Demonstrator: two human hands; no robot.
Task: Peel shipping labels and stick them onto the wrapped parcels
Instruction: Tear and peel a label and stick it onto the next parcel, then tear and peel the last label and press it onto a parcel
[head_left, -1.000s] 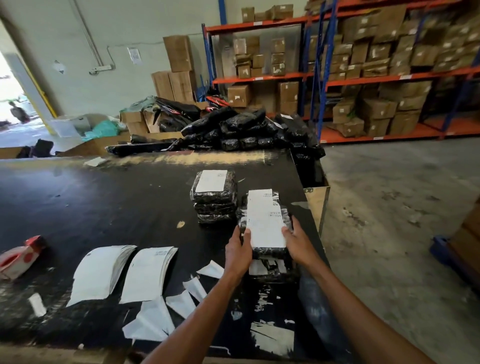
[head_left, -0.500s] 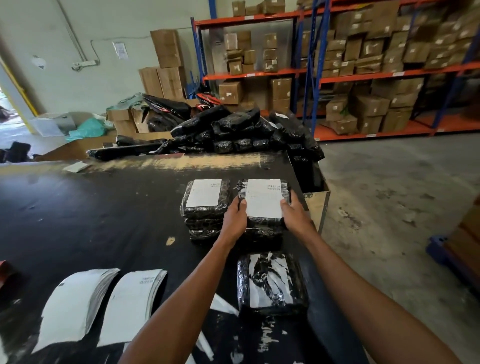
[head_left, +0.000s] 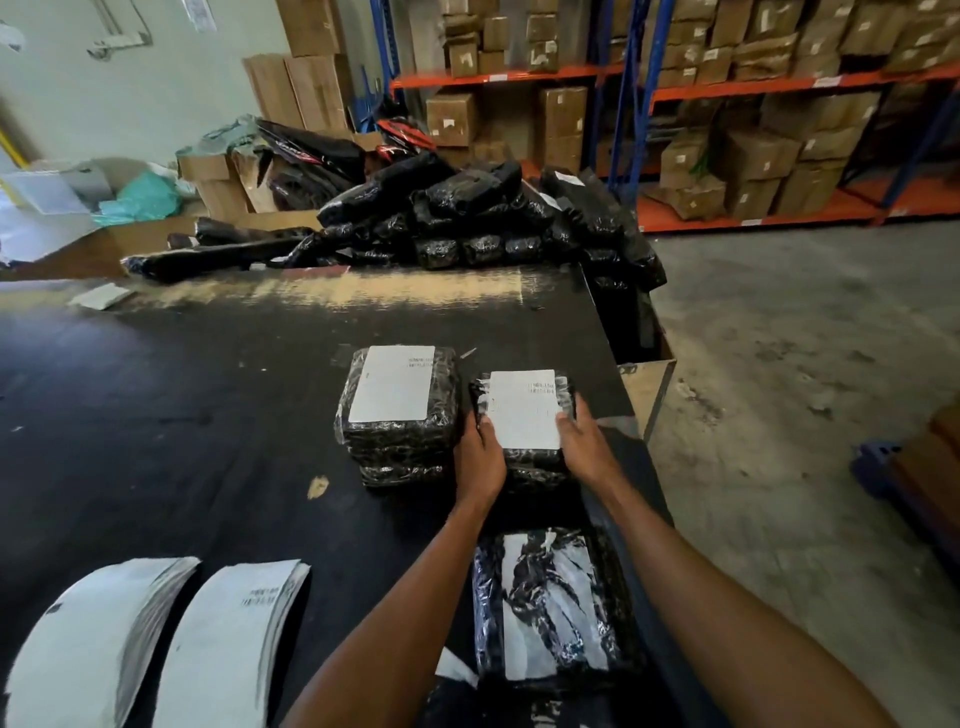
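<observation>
A black-wrapped parcel (head_left: 524, 457) with a white shipping label (head_left: 522, 408) on top lies on a small stack near the table's right edge. My left hand (head_left: 480, 457) holds its left side and my right hand (head_left: 584, 447) holds its right side, fingers curled over the edges. Just left stands a second stack of labelled parcels (head_left: 397, 410). A wrapped parcel without a label (head_left: 550, 603) lies nearer me, between my forearms. Two piles of label sheets (head_left: 156, 644) sit at the lower left.
The black table (head_left: 182, 415) ends close to the right of the parcels, with concrete floor (head_left: 779, 415) beyond. A heap of black-wrapped parcels (head_left: 467, 218) fills the table's far end. Orange-and-blue shelving (head_left: 727, 83) holds cardboard boxes behind.
Both hands carried the labelled parcel away from me and set it on the stack beside the other labelled stack. The unlabelled parcel underneath came into view.
</observation>
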